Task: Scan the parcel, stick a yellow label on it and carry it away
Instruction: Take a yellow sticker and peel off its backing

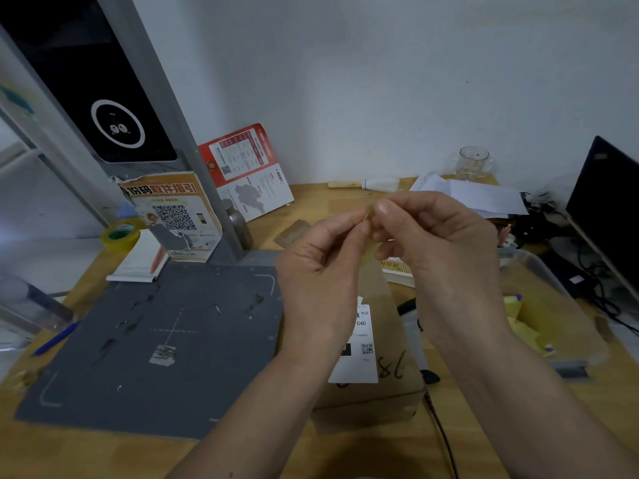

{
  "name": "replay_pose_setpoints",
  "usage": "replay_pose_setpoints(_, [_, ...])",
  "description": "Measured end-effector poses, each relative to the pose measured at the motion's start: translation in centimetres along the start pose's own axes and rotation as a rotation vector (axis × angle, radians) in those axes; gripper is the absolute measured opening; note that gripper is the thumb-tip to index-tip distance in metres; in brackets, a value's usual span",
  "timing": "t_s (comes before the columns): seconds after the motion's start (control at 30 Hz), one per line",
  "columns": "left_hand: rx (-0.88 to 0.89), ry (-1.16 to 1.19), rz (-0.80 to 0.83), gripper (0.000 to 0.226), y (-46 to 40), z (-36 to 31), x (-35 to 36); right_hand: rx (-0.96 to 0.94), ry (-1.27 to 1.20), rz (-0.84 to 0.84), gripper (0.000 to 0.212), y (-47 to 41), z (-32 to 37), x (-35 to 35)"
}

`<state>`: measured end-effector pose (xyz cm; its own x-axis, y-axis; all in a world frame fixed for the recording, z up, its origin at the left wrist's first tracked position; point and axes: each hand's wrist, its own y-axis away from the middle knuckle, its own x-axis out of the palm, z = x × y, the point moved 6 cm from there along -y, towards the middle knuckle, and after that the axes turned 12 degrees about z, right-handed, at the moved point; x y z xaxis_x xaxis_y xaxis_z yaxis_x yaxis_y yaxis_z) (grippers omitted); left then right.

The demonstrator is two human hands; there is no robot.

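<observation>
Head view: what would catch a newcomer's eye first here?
Two hands, the left hand and right hand, meet mid-frame, pinching a small yellowish label between their fingertips. Just below them a cardboard parcel with a white shipping label lies on the wooden desk, beside a grey scanning mat.

Both wrists hide much of the parcel (380, 385); its label text is unreadable.

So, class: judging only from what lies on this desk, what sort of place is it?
Probably a parcel pickup or courier counter. A cardboard parcel with a shipping label lies beside a grey scanning mat, under an upright scanner stand with a QR-code poster.
</observation>
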<state>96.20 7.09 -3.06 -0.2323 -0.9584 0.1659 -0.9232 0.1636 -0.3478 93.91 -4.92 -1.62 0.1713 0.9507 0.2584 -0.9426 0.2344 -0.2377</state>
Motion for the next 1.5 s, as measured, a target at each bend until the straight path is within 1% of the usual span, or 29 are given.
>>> replay_pose_setpoints(0.23, [-0.019, -0.006, -0.014, 0.018, 0.0, 0.3, -0.1, 0.017, 0.0, 0.009, 0.016, 0.0, -0.3, 0.0])
replay_pose_setpoints(0.33, [-0.027, 0.012, -0.012, 0.018, 0.0, 0.3, -0.1, 0.019, 0.034, 0.006, 0.015, 0.0, -0.3, 0.0])
replay_pose_setpoints(0.43, [-0.017, -0.002, -0.012, 0.017, 0.1, 0.3, -0.1, -0.053, 0.21, -0.038, 0.01, 0.4, 0.2, -0.1])
replay_pose_setpoints(0.5, [-0.004, -0.018, -0.009, 0.017, 0.1, 0.1, -0.1, -0.098, 0.358, -0.046, 0.012, 0.6, 0.6, 0.0])
replay_pose_setpoints(0.57, [0.006, -0.037, -0.003, 0.017, 0.1, 0.0, 0.0, -0.107, 0.421, -0.034, 0.014, 0.7, 0.7, 0.2])
replay_pose_setpoints(0.77, [0.034, -0.069, -0.017, 0.017, 0.3, 0.0, -0.3, -0.024, 0.307, -0.049, 0.008, 0.9, 0.5, 0.1])
replay_pose_setpoints(0.9, [0.041, -0.093, -0.041, 0.017, 0.4, 0.1, -0.3, -0.004, 0.27, -0.055, 0.007, 1.0, 0.5, 0.1])
replay_pose_setpoints(1.03, [0.07, -0.143, -0.047, 0.017, 0.5, 0.0, -0.5, -0.006, 0.286, -0.047, 0.005, 0.9, 0.5, 0.2])
replay_pose_setpoints(1.17, [0.104, -0.201, -0.036, 0.021, 0.6, -0.3, -0.5, -0.022, 0.312, -0.036, 0.006, 0.8, 0.4, 0.3])
replay_pose_setpoints(1.37, [0.085, -0.163, -0.005, 0.02, 0.5, -0.3, -0.5, -0.038, 0.355, -0.009, 0.011, 0.7, 0.6, 0.4])
replay_pose_setpoints(1.5, [0.041, -0.139, 0.023, 0.018, 0.4, -0.2, -0.2, -0.03, 0.378, 0.015, 0.007, 0.5, 0.5, 0.3])
